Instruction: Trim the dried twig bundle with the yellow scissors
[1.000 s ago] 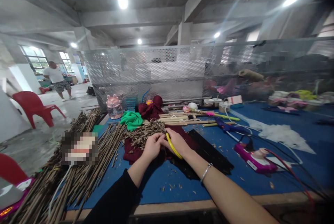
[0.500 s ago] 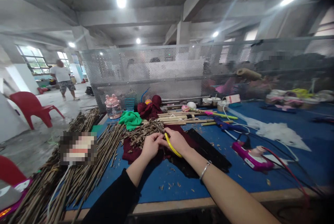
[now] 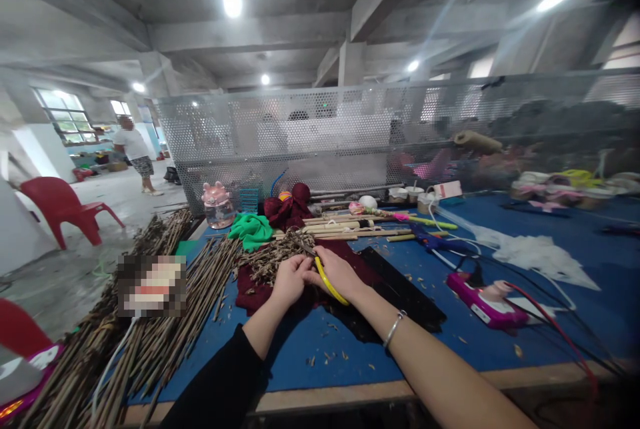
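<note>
Both hands meet over a dark red cloth (image 3: 253, 289) at the middle of a blue worktable (image 3: 410, 349). My right hand (image 3: 340, 273) is closed round yellow-handled cutters (image 3: 327, 282), blades pointing up-left. My left hand (image 3: 290, 280) pinches something small right at the blades; I cannot make out what. A pile of short dry twig pieces (image 3: 273, 257) lies just behind the hands. A black sheet (image 3: 400, 295) lies under my right wrist, which wears a silver bracelet.
Long bundles of brown sticks (image 3: 150, 322) cover the table's left side. A pink glue gun (image 3: 483, 302) with cables lies at right. Bamboo sticks (image 3: 345, 229), green cloth (image 3: 253, 229), a pink jar (image 3: 219, 204) and a mesh screen (image 3: 350, 135) stand behind. A person walks far left by a red chair (image 3: 63, 205).
My hands have hardly moved and stay together at the cutters. The person in the background has walked further right and away.
</note>
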A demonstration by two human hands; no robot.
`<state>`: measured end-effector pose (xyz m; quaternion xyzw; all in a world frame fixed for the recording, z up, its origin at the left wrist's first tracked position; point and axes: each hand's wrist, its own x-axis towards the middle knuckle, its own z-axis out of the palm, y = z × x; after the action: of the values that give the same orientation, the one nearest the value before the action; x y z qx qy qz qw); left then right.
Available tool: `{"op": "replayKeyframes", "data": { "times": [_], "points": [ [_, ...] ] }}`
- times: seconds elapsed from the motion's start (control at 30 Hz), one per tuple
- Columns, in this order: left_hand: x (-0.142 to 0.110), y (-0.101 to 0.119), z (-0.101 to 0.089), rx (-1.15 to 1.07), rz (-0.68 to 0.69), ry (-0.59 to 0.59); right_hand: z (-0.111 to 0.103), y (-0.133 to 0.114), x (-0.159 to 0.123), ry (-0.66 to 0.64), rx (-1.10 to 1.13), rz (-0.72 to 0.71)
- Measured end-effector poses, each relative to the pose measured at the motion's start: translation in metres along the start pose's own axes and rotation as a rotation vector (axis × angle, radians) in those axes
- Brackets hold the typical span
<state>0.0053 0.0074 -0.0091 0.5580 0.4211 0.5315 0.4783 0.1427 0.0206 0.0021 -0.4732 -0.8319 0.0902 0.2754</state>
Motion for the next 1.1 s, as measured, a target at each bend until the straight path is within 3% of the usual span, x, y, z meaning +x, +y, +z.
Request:
{"op": "replayKeyframes", "data": {
  "times": [0.43,0.8,1.1],
  "points": [
    [0.002,-0.003,0.002,-0.077,-0.051,-0.064,0.001,0.002,0.001,-0.013,0.152,-0.055],
    [0.003,-0.007,0.002,-0.119,-0.063,-0.050,0.001,0.001,0.000,-0.034,0.076,-0.023],
    [0.003,-0.010,0.002,-0.156,-0.110,-0.075,0.001,0.000,0.000,0.021,0.086,-0.062]
  ]
}}
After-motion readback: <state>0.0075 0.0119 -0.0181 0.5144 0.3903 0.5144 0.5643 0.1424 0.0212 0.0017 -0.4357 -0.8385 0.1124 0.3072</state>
